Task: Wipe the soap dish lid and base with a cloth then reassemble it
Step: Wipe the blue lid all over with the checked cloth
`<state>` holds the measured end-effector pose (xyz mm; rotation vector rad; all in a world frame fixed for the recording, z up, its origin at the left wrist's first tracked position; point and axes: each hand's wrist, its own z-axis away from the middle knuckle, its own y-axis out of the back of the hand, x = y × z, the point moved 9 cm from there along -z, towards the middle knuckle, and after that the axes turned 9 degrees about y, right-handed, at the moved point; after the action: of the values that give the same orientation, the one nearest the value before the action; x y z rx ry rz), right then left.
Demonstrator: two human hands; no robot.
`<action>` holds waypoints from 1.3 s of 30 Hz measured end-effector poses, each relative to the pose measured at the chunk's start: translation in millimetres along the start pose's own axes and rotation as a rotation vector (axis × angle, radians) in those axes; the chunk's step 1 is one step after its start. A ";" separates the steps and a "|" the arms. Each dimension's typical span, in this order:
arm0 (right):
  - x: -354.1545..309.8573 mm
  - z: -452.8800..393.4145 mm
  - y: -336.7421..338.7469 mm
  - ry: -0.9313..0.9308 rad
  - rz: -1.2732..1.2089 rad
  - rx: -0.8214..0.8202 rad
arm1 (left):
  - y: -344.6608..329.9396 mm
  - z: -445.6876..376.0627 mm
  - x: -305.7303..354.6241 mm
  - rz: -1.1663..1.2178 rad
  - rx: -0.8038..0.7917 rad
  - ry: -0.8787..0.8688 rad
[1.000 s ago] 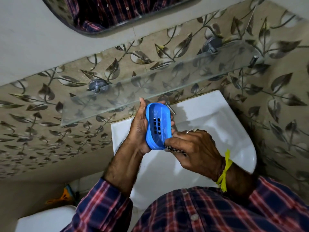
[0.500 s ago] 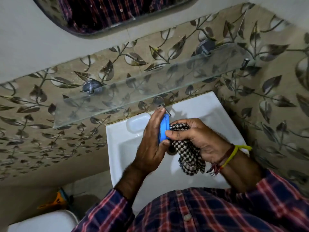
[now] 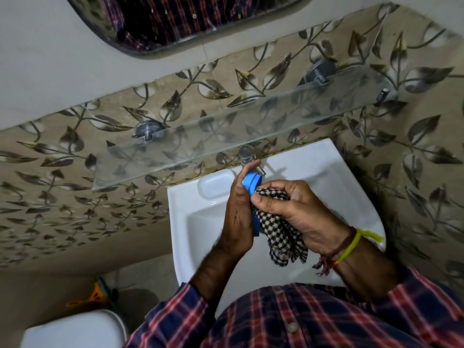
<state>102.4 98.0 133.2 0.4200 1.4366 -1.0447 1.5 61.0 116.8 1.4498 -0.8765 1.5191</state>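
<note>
Left hand [image 3: 238, 217] gripped the blue soap dish piece [image 3: 252, 182] edge-on over the basin [image 3: 190, 247], steadying it while the right hand [image 3: 298, 212] pinched the checked cloth [image 3: 281, 237] against it.

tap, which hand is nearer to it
Left. The left hand has its fingertips right beside the tap, holding the blue dish. The right hand sits lower and to the right, gripping the cloth.

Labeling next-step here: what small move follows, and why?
Probably draw the checkered cloth along the blue soap dish piece. The left hand holds the piece edge-on over the sink; the right hand pinches the cloth against it, most of it unwiped by appearance.
</note>
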 end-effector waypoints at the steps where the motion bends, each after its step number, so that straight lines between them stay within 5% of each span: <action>1: -1.8 0.5 -0.9 0.021 0.010 -0.005 | 0.1 0.2 2.4 0.036 -0.008 0.001; 8: -9.1 8.4 -4.4 0.090 0.299 -0.161 | 5.0 -4.1 -18.0 0.534 -0.088 0.298; 15: -32.4 5.9 28.3 -0.017 -0.105 -0.092 | 5.9 9.7 -35.2 0.833 -0.146 0.577; 23: 11.0 16.9 21.0 -0.440 -0.604 -0.007 | 7.4 6.6 -47.4 0.901 -0.147 0.616; 39: 31.0 17.7 11.0 -0.465 -0.679 -0.055 | 11.9 7.9 -61.9 0.757 -0.194 0.587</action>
<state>115.8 79.7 103.5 -0.3713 1.1901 -1.5134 -7.5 42.5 56.7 0.4596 -1.2117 2.1690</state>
